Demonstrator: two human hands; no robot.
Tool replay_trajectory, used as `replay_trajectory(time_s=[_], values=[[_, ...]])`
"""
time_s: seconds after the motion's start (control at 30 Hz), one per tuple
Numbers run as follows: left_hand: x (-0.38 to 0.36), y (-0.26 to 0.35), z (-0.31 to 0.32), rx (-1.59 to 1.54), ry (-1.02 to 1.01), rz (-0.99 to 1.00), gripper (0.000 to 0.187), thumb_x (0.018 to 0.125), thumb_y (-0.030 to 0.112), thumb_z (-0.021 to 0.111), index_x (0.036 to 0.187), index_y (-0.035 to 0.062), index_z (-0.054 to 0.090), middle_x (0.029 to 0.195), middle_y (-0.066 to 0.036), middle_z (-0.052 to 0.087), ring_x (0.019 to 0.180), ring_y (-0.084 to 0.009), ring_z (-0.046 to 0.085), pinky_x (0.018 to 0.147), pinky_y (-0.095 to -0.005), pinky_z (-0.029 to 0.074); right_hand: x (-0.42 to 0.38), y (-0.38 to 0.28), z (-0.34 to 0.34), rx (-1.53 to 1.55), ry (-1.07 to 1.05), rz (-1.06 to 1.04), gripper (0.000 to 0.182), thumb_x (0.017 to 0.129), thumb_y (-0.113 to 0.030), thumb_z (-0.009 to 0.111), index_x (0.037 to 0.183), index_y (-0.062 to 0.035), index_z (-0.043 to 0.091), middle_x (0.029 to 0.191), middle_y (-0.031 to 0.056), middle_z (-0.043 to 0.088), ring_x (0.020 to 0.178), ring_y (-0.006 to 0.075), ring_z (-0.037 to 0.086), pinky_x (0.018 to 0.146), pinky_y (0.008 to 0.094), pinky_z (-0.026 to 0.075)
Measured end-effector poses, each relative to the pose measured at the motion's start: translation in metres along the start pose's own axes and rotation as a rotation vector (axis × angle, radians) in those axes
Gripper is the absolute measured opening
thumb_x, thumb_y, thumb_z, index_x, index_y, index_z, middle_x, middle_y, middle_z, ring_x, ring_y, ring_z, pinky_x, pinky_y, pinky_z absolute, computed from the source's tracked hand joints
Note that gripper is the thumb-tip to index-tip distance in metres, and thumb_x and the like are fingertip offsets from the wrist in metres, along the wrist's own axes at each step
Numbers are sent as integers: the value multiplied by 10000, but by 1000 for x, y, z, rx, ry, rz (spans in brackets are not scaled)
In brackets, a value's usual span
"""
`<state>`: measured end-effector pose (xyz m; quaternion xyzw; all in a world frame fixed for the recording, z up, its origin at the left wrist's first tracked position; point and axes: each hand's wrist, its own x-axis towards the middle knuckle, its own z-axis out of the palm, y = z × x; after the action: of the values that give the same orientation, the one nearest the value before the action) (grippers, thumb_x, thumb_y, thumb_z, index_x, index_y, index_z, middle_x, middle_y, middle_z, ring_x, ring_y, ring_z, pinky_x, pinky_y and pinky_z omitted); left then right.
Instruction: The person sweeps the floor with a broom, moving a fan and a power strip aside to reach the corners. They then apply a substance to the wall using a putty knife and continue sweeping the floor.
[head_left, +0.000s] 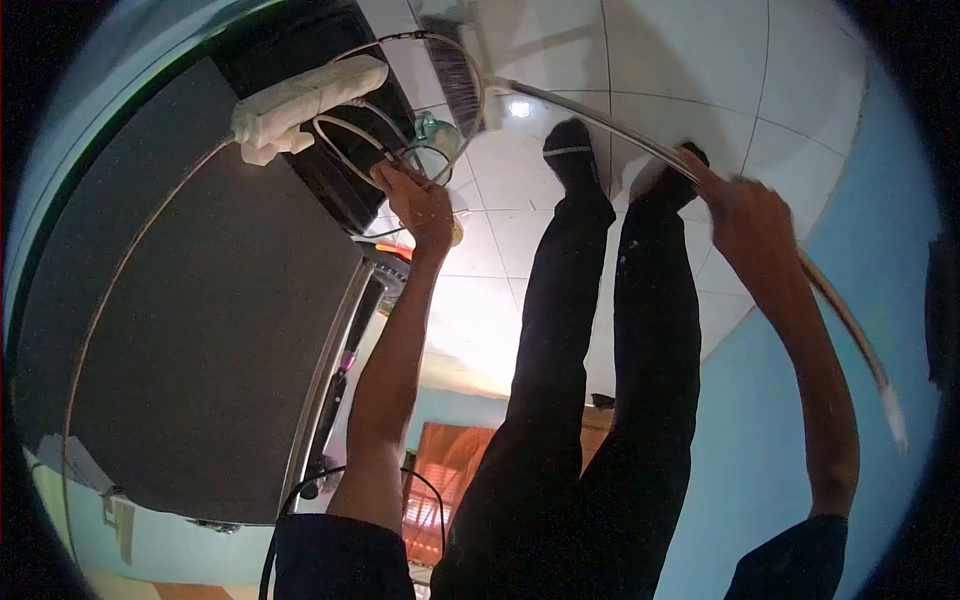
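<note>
Plainly, in the head view, the hands are well apart. The right hand [750,220] is wrapped around the handle of a broom [597,121], whose bristle head lies up and to its left, nearer the left hand [420,208]. That one grips looped cable [358,130] just beside a power strip [320,92].

the floor [690,60] is pale, glossy tile across the top centre and upper right of the frame, with thin dark joint lines. at the top, left of centre, a broom head [455,85] lies bristled and dark against the tiles. two feet [572,160] in dark footwear stand at upper centre — one crossed by a light band. a greenish vessel [433,128] shows near the bristles — whether it touches the floor is unclear.
</note>
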<state>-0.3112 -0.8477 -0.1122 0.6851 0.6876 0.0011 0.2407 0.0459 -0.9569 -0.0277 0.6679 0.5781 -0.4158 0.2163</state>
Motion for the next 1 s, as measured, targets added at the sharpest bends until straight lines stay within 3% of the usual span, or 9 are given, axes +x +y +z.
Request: replay_trajectory(time_s=[0.13, 0.23, 0.3, 0.53, 0.57, 0.63, 0.7, 0.83, 1.0], values=[[13, -1, 4, -55, 53, 99, 137, 888, 8, 428, 964, -81, 357, 1052, -287, 399, 930, -449, 480, 708, -561, 359, -72, 34, -9, 119, 74, 151, 455, 936, -171, 552, 1362, -320, 499, 649, 127, 545, 586, 296, 561, 577, 412, 462], [29, -9, 16, -10, -38, 49, 279, 753, -86, 482, 1013, -75, 381, 1050, -289, 426, 960, -485, 488, 805, -522, 396, -115, 50, -7, 96, 84, 170, 469, 926, -144, 573, 1366, -289, 499, 671, 139, 563, 567, 315, 533, 545, 416, 426], [50, -43, 46, 48, -7, 185, 257, 750, -62, 505, 976, -72, 381, 993, -281, 451, 933, -485, 496, 780, -508, 406, -137, 52, 2, 68, 95, 149, 497, 934, -143, 570, 1399, -275, 457, 635, 93, 528, 529, 226, 519, 527, 388, 461], [103, -53, 96, 213, 117, 73, 279, 727, -2, 599, 978, -47, 486, 919, -247, 574, 877, -389, 607, 756, -454, 474, -178, 38, 20, 348, 85, 306, 500, 908, -76, 596, 1374, -229, 501, 623, 100, 517, 504, 191, 454, 491, 347, 414], [107, -53, 100, 268, 130, 86, 268, 736, 7, 599, 977, -47, 495, 899, -250, 580, 865, -377, 615, 748, -452, 478, -181, 32, 19, 473, 44, 363, 481, 920, -10, 561, 1367, -184, 517, 621, 93, 446, 543, 143, 361, 528, 267, 399], [113, -48, 100, 273, 115, 41, 236, 763, 23, 590, 973, -44, 506, 841, -236, 597, 816, -372, 625, 719, -455, 484, -191, 32, 31, 460, 2, 388, 485, 909, -1, 570, 1362, -166, 520, 628, 113, 493, 538, 154, 400, 541, 271, 415], [130, -85, 125, 393, 213, 292, 191, 781, 25, 569, 949, -44, 512, 809, -218, 608, 778, -376, 628, 687, -460, 482, -196, 38, 48, 496, 75, 331, 516, 888, 10, 591, 1366, -168, 514, 627, 121, 509, 535, 162, 436, 555, 285, 437], [144, -133, 152, -102, 127, 365, 156, 703, -29, 561, 849, -47, 509, 816, -238, 580, 847, -408, 582, 751, -476, 457, -188, 29, 49, 456, 26, 374, 520, 900, -109, 609, 1378, -277, 491, 593, 83, 518, 488, 194, 510, 494, 378, 448], [131, -98, 134, 338, 29, 314, 293, 694, -10, 601, 961, -81, 503, 953, -246, 563, 948, -408, 559, 825, -490, 443, -158, 47, 67, 476, 198, 330, 517, 913, -116, 594, 1386, -289, 477, 612, 91, 537, 505, 192, 525, 508, 374, 461]])
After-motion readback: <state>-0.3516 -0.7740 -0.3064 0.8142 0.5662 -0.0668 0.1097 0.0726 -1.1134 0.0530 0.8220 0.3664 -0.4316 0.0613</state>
